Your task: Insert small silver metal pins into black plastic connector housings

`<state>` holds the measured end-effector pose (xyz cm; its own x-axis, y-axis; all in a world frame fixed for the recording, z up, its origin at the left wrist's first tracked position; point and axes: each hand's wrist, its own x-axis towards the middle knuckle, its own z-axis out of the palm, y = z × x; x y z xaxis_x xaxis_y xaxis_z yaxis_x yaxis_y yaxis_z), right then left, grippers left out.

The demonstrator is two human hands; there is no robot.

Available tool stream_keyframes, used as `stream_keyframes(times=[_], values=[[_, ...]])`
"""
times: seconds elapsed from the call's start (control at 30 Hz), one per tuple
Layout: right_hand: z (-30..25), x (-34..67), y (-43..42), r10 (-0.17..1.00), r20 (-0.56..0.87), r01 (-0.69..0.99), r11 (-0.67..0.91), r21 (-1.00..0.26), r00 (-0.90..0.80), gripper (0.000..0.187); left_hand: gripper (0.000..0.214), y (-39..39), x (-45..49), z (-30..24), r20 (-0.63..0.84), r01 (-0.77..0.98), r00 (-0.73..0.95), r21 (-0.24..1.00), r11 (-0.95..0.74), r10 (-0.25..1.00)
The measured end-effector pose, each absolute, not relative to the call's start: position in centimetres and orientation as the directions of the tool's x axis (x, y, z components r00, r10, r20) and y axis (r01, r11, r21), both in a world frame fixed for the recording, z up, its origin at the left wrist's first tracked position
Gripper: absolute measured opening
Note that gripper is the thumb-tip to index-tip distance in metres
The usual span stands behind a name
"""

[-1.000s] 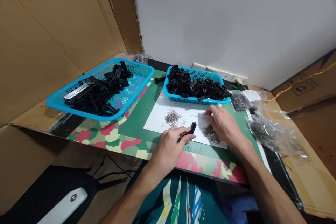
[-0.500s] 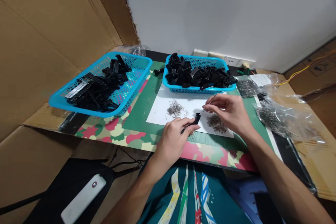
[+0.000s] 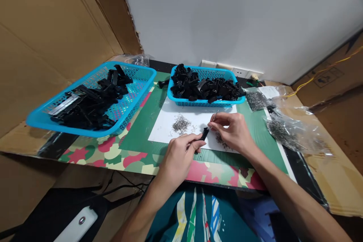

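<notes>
Green covers the table (image 3: 137, 132). Over the white paper's (image 3: 161, 128) near edge, the left hand (image 3: 181, 153) pinches a small black part (image 3: 204, 134); the right hand (image 3: 234, 130) pinches a thin stick (image 3: 216, 114). The part looks light, hard and slippery, probably best held by its sides.

Small black part (image 3: 205, 133), tilted; slim grey rod (image 3: 216, 115) near upper end.

Between the larger blue basket (image 3: 79, 132) and the smaller blue basket (image 3: 184, 102), a lane of green mat (image 3: 138, 130) lies open, pinched at its back by a stray black part (image 3: 163, 83). The latter basket bars the way ahead of the right hand (image 3: 235, 132); plastic bags (image 3: 286, 132) crowd farther right.
</notes>
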<state>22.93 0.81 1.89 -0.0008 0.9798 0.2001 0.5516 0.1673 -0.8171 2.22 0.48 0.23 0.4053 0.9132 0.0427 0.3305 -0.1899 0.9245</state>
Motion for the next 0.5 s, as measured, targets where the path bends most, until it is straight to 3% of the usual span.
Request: stream_keyframes(times=[0.13,0.4,0.5], values=[[1.8,22.4,0.8,0.981,0.193,0.579,0.151,-0.801,0.011,0.014,0.032,0.5,2.3,0.6,0.014,0.340,0.407,0.926,-0.166,0.913],[1.4,22.5,1.0,0.975,0.221,0.526,0.172,-0.833,0.031,0.015,0.027,0.1,2.0,0.7,-0.002,0.332,0.366,0.934,-0.128,0.931],[1.3,23.8,1.2,0.952,0.302,0.657,0.191,-0.729,0.058,0.013,0.033,0.0,1.6,0.5,0.035,0.277,0.323,0.952,-0.130,0.946]])
